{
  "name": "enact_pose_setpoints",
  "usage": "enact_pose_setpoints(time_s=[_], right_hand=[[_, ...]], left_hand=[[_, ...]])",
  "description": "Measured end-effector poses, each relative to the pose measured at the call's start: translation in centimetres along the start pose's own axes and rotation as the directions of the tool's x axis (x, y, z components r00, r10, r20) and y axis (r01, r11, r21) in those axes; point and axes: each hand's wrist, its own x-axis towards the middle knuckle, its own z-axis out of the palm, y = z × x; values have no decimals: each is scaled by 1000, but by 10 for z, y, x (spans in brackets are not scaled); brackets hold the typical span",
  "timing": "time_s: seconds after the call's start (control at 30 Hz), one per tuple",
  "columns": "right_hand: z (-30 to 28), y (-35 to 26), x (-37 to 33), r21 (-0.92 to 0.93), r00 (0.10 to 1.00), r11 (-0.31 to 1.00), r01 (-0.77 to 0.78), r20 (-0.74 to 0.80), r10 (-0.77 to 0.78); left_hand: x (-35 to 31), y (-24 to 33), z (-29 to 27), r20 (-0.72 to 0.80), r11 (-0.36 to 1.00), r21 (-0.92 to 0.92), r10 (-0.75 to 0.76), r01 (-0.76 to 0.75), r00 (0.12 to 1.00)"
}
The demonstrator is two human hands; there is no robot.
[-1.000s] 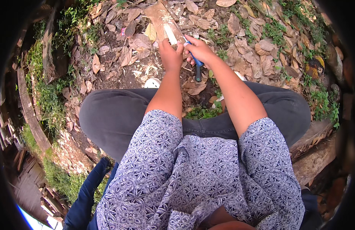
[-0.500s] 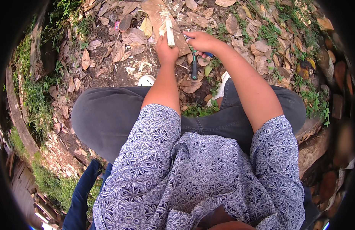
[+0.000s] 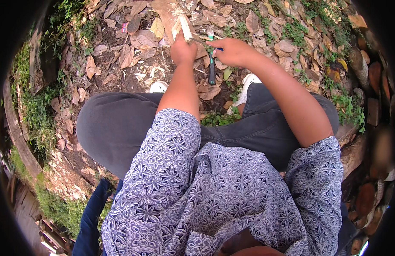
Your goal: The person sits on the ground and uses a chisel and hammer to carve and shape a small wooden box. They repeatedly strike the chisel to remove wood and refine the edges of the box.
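My left hand [image 3: 183,50] is closed around a pale, split stick of wood [image 3: 185,28], which tilts up and away over a brown board [image 3: 164,8]. In my right hand [image 3: 233,52] is a knife [image 3: 197,40] with a blue handle, gripped closed. Its thin blade points left and reaches the near end of the stick, beside my left fingers; whether the edge touches the wood, I cannot tell. Just below my right hand, a black-and-green tool handle [image 3: 212,72] lies on the ground; its far end is partly hidden.
Dry leaves [image 3: 147,38] and pale wood shavings [image 3: 140,77] cover the soil around the board. My crossed legs [image 3: 120,121] and white shoes [image 3: 159,87] are close below my hands. Stacked logs [image 3: 372,81] line the right side. A blue-trousered leg [image 3: 90,217] shows at lower left.
The knife has moved toward the near end of the stick, and my right elbow has swung outward. My left hand still holds the stick, now leaning slightly more. The whole view has shifted a little.
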Motion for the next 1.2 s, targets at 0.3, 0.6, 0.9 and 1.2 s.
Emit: enact_pose_setpoints(time_s=[0.3, 0.6, 0.9, 1.2], right_hand=[[-26, -38, -11, 67, 978, 981, -181, 121, 172], [-22, -37, -9, 61, 980, 984, -165, 121, 157], [-18, -50, -5, -12, 982, 990, -143, 122, 143], [-10, -51, 10, -43, 989, 991, -124, 75, 127]], left_hand=[[1, -6, 2, -41, 999, 10, -31, 31, 999], [0, -6, 3, -65, 1000, 4, -10, 11, 998], [5, -8, 5, -73, 998, -1, -62, 62, 995], [9, -5, 0, -86, 993, -33, -117, 115, 989]])
